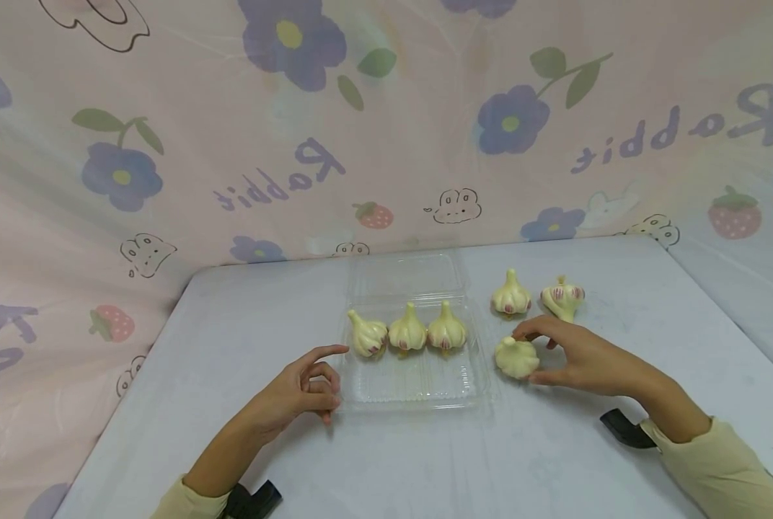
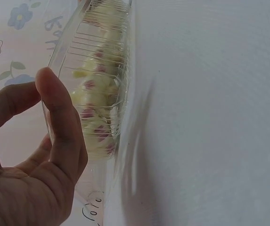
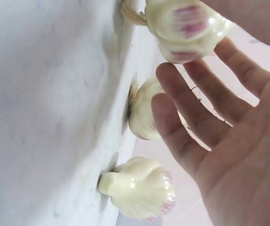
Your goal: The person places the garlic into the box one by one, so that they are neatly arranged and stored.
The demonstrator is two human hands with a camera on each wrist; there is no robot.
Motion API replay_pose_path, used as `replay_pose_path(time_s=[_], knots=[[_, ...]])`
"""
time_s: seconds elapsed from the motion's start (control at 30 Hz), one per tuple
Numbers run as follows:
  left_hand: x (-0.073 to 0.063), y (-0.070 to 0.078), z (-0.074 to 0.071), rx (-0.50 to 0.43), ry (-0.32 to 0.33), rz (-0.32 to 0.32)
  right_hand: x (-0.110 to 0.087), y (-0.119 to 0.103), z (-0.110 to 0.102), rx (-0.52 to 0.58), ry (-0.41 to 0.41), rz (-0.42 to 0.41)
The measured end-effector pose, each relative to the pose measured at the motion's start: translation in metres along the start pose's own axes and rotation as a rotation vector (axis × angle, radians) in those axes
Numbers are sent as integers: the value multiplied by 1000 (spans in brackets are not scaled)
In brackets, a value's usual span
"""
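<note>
My right hand (image 1: 577,355) holds a garlic bulb (image 1: 516,357) between thumb and fingers, right of a clear plastic box. In the right wrist view, that bulb (image 3: 186,28) shows purple streaks and a tuft of roots. My left hand (image 1: 296,393) is at the left rim of the clear box (image 1: 412,382), index finger stretched out, other fingers loosely bent. Seen from the left wrist, its fingertips (image 2: 50,82) touch the rim. Three bulbs stand side by side in the box's rear half: left (image 1: 368,335), middle (image 1: 408,329) and right (image 1: 447,329).
Two more garlic bulbs, one upright (image 1: 510,294) and one tipped over (image 1: 562,297), are on the white tabletop (image 1: 263,303) beyond my right hand. The box's open lid (image 1: 406,274) lies behind it. A printed curtain (image 1: 412,144) hangs along the table's back edge.
</note>
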State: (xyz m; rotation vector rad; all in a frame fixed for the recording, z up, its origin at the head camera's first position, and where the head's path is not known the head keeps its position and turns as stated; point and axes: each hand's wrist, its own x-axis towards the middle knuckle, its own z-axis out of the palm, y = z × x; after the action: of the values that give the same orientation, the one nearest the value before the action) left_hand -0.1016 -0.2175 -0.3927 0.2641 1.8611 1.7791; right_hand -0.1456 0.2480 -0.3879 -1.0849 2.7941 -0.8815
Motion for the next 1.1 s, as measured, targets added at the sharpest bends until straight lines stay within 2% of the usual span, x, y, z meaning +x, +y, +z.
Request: replay_pose_path(time_s=[0.63, 0.83, 1.1], knots=[[1, -2, -1, -10, -12, 19, 2, -6, 2, -48, 7, 20], [1, -2, -1, -9, -8, 20, 0, -5, -1, -75, -28, 26], [1, -1, 0, -14, -10, 21, -3, -3, -7, -6, -41, -29]])
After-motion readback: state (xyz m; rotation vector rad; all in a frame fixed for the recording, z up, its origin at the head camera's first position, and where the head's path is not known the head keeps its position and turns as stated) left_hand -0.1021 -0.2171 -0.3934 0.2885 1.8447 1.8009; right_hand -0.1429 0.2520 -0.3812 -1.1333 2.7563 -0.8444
